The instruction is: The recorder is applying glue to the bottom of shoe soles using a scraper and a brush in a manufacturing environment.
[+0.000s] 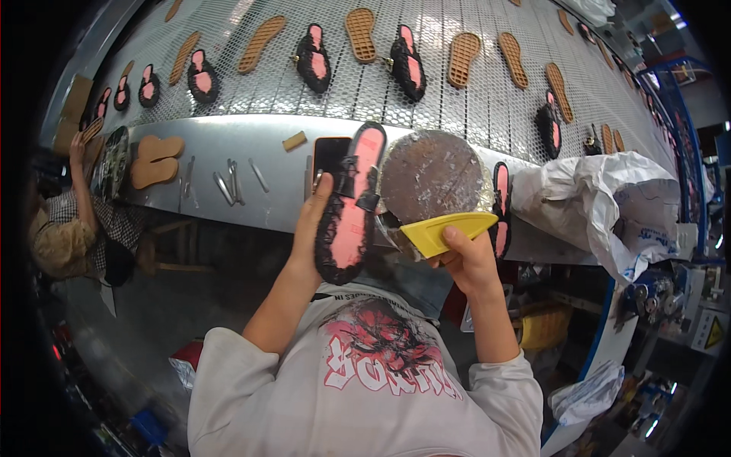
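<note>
My left hand (308,228) grips a black shoe upper (333,236) by its side, with its pink underside (354,226) facing up and its straps showing near the middle. In my right hand (468,263) is a yellow scraper (442,231), thumb on top, the remaining fingers mostly hidden below. The scraper overlaps the near edge of a round brown disc (430,175) spotted with pale flakes; whether they touch I cannot tell. Just right of the disc lies another black shoe upper (500,206) with a pink underside. A dark phone-like slab (332,156) lies behind the held upper.
Beyond the metal ledge (244,145), a mesh conveyor (228,91) carries brown soles (361,34) and black uppers (313,61). Metal tools (232,183) and tan sole pieces (156,161) lie on the left. A white sack (594,202) stands right. Another person (72,228) works at far left.
</note>
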Demonstrator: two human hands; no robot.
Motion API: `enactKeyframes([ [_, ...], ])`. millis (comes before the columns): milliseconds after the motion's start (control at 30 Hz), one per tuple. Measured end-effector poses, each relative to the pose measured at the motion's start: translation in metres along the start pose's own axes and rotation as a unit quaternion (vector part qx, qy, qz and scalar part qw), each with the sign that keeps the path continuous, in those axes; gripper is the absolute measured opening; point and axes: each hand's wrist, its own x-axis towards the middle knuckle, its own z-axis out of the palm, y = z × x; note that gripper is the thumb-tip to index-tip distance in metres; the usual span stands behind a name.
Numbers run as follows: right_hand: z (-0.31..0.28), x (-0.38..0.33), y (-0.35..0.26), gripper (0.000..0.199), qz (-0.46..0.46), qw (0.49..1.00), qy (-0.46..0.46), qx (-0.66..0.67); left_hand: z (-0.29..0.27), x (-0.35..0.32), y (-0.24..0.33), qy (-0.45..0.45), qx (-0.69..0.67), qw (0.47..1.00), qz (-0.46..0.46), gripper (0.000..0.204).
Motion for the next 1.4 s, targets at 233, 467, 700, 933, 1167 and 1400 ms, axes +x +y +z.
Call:
enactKeyframes([
  [233, 0.028, 0.004, -0.007, 0.017, -0.229, 0.924, -0.061, -0.301, 0.017, -0.010, -0.001, 0.043, 0.008, 0.999, -0.032, 0.050],
  [467, 0.039, 0.009, -0.021, 0.023, -0.420, 0.780, -0.161, -0.434, 0.023, -0.003, -0.001, 0.048, -0.045, 0.995, -0.069, 0.045],
  [700, 0.049, 0.012, -0.014, 0.030, -0.417, 0.788, -0.231, -0.389, 0.014, 0.004, 0.005, 0.044, 0.007, 0.998, -0.034, 0.039],
  [933, 0.055, 0.015, -0.016, 0.023, -0.417, 0.769, -0.226, -0.430, 0.008, 0.008, 0.009, 0.050, -0.005, 0.999, -0.006, 0.039],
  [1167, 0.056, 0.008, -0.009, 0.027, -0.389, 0.773, -0.302, -0.399, 0.003, 0.009, 0.014, 0.093, -0.031, 0.995, -0.006, 0.040],
  [1400, 0.058, -0.001, 0.001, 0.017, -0.444, 0.746, -0.154, -0.472, -0.002, 0.015, 0.011, 0.057, -0.091, 0.994, 0.015, 0.045],
])
